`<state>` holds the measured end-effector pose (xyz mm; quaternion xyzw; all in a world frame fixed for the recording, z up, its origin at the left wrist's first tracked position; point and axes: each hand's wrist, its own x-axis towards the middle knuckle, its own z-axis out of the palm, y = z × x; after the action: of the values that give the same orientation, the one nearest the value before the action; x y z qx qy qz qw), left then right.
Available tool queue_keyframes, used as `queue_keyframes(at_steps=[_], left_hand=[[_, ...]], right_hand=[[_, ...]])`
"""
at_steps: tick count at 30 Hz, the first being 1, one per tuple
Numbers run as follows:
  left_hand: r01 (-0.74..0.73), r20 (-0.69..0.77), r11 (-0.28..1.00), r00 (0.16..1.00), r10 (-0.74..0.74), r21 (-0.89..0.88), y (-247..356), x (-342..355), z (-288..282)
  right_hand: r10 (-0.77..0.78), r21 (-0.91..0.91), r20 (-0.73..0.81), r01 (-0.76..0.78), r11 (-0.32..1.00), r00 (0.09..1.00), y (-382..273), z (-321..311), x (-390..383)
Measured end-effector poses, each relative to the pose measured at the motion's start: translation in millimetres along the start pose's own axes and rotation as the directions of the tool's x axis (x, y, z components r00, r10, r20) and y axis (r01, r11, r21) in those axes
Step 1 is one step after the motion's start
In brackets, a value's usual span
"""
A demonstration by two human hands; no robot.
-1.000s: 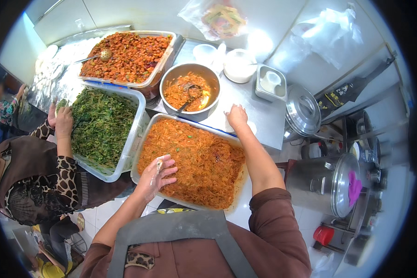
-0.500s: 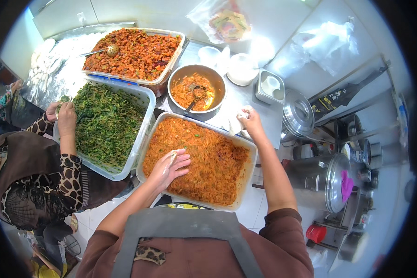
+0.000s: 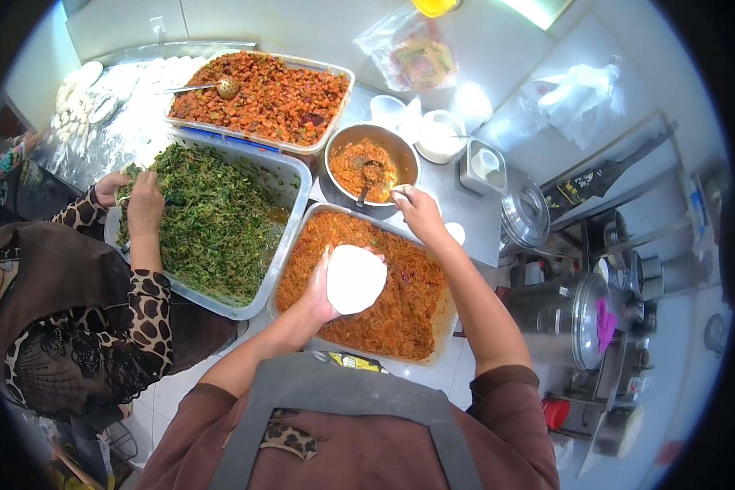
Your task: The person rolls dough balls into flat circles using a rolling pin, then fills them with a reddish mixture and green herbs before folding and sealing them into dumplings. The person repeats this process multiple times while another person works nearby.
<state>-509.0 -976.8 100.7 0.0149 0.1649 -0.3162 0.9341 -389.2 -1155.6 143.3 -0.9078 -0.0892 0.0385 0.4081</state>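
My left hand (image 3: 325,287) holds a flat round white dough wrapper (image 3: 354,279) on its palm, above a clear tub (image 3: 445,346) of orange shredded filling (image 3: 400,314). My right hand (image 3: 417,211) reaches over the tub's far rim, next to a metal bowl (image 3: 402,148) that holds more orange filling and a spoon (image 3: 369,179). Whether the fingers grip anything I cannot tell.
A tub of chopped greens (image 3: 212,216) stands on the left, where another person's hands (image 3: 143,200) work a wrapper. Behind it sits a tub of diced reddish filling (image 3: 263,96) with a ladle. Dough pieces (image 3: 82,98) lie on a floured surface. Pots and lids (image 3: 524,214) crowd the right.
My left hand now shows a flattened white wrapper on its palm, raised over the orange filling. My right hand has moved back toward the metal bowl.
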Motion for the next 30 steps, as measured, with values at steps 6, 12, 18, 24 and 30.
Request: queue_keyframes(at_steps=[6,12,18,24,30], left_hand=[[-0.154,-0.113,0.975,0.978,0.174,0.162,11.9,-9.3,-5.3],[-0.360,-0.240,0.907,0.881,0.407,0.217,25.5,18.7,22.4],[-0.486,-0.181,0.870,0.851,0.492,0.079,47.8,78.2,18.0],[-0.478,-0.056,0.865,0.870,0.490,0.152,59.3,103.2,2.8],[-0.471,-0.128,0.863,0.859,0.496,0.182,63.7,110.8,-1.0]], right_hand=[[0.205,-0.400,0.082,-0.156,0.903,0.975,17.9,54.0,80.8],[0.377,-0.251,0.366,-0.300,0.921,0.851,56.4,70.3,119.6],[0.215,-0.286,0.157,-0.164,0.944,0.964,85.9,34.8,131.1],[-0.263,-0.627,0.235,0.353,0.694,0.936,67.8,35.3,104.3],[-0.468,-0.616,0.450,0.644,0.454,0.761,86.3,-22.1,79.9]])
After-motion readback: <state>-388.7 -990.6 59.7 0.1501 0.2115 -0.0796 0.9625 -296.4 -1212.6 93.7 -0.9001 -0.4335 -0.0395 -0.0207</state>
